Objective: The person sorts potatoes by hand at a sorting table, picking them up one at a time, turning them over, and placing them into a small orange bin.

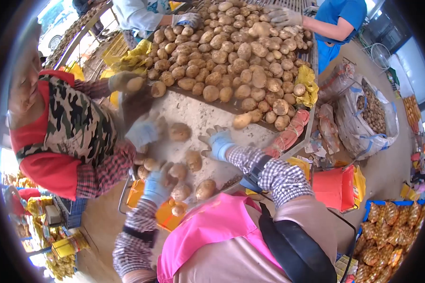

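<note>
My left hand (pixel 157 185), in a pale blue glove with grey fingers, is at the near edge of the metal sorting table (pixel 193 106). Its fingers curl against the left side of a potato (pixel 177 170); the grip is partly blurred. Just below lies another potato (pixel 180 192), with a larger potato (pixel 206 189) to its right. My right hand (pixel 218 144), gloved alike, hovers over the bare metal with fingers spread and nothing in them. Between my hands is a potato (pixel 193 161), and farther off a blurred potato (pixel 179 132).
A big heap of potatoes (pixel 222 52) covers the table's far part. At left, a co-worker in a camouflage apron (pixel 80 113) reaches in with gloved hands, one holding a potato (pixel 135 84). Two more people work beyond. Red bag (pixel 334 187) and white sack (pixel 363 118) stand right.
</note>
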`<control>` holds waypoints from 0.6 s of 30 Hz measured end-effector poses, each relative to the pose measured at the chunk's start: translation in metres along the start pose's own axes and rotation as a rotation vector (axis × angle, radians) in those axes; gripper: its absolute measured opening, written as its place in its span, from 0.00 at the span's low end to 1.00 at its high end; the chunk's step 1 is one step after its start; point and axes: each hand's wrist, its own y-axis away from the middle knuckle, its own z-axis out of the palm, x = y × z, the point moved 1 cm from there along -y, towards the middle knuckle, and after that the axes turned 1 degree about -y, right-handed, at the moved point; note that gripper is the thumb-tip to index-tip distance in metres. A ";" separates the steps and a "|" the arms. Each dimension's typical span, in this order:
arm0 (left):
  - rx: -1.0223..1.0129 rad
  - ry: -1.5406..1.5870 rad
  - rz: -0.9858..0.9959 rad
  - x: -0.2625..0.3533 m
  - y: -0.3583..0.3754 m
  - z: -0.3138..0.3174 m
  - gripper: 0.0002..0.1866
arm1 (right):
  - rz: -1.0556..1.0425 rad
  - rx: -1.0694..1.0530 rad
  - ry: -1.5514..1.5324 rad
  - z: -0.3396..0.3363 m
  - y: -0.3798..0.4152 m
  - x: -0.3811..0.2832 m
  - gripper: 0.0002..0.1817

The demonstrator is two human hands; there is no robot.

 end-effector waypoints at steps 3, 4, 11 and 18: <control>0.075 -0.200 0.282 0.057 -0.024 -0.119 0.25 | -0.296 0.007 -0.101 -0.021 0.007 -0.046 0.28; 0.134 -0.183 0.351 0.081 -0.036 -0.158 0.25 | -0.340 -0.009 -0.115 -0.035 0.008 -0.068 0.28; 0.372 -0.831 0.761 0.160 -0.076 -0.253 0.21 | -1.292 -1.105 -1.032 -0.096 0.110 -0.267 0.14; -0.094 -1.090 0.339 0.196 -0.066 -0.235 0.13 | -1.714 -1.307 -1.099 -0.097 0.151 -0.297 0.12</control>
